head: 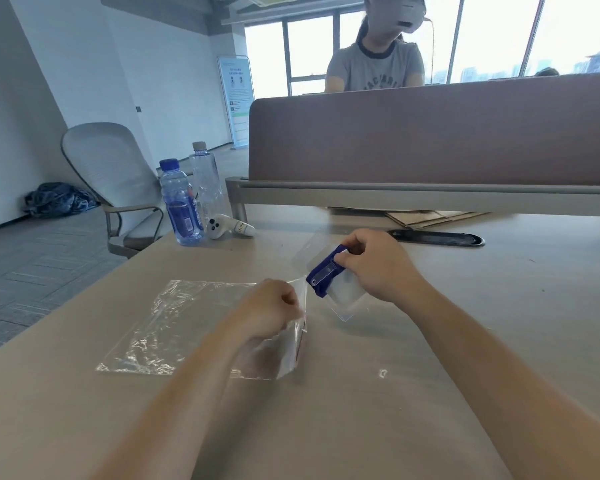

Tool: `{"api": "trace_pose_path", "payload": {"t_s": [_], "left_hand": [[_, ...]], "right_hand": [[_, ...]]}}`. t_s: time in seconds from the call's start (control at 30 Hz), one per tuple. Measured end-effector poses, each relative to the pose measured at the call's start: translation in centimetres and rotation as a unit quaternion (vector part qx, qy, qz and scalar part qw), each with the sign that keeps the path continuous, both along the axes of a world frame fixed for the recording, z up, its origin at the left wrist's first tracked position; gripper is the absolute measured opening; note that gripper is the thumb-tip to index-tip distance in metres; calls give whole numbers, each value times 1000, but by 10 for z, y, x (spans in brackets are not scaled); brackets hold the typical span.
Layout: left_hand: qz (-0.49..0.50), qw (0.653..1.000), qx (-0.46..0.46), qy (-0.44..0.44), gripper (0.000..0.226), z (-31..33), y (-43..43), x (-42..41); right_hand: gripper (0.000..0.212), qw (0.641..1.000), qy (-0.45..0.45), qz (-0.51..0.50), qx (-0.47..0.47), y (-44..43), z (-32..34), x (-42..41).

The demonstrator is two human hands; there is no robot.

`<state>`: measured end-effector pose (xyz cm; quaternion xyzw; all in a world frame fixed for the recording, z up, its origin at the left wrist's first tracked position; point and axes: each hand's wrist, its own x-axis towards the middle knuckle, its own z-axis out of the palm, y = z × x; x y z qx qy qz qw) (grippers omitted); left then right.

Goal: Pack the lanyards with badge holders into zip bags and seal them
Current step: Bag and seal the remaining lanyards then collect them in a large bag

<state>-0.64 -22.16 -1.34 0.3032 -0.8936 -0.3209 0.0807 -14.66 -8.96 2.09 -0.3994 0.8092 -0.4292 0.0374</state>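
A clear zip bag (174, 327) lies flat on the beige table (361, 410), its mouth with a red strip facing right. My left hand (269, 308) pinches the upper lip of that mouth and lifts it. My right hand (374, 263) grips a folded blue lanyard (323, 273) together with its clear badge holder (345, 299), holding them just right of the bag's mouth. The holder's lower corner is close to the tabletop. Part of the lanyard is hidden inside my fingers.
Two water bottles (181, 202) and a white controller (229, 226) stand at the table's far left. A brown divider panel (430, 133) runs along the back, with cardboard (426, 216) and a black cable slot (437, 238) before it. A person sits beyond it. An office chair (108, 171) stands left.
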Motion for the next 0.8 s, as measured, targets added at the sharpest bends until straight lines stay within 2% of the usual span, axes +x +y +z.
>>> {"api": "trace_pose_path", "payload": {"t_s": [0.23,0.37,0.53,0.8], "left_hand": [[-17,991,101,80,11,28,2,-14],[-17,984,146,101,13,29,8,-23],[-14,967,218,128,9,18,16,-24],[-4,962,223,157,5,15,15,-21]], "right_hand": [[14,993,-22,-63,-100,6,15,-5],[11,982,-49,-95,-157,7,19,-5],[10,982,-42,-104,-154,5,15,-6],[10,985,-31,-85,-149,3,11,-3]]}}
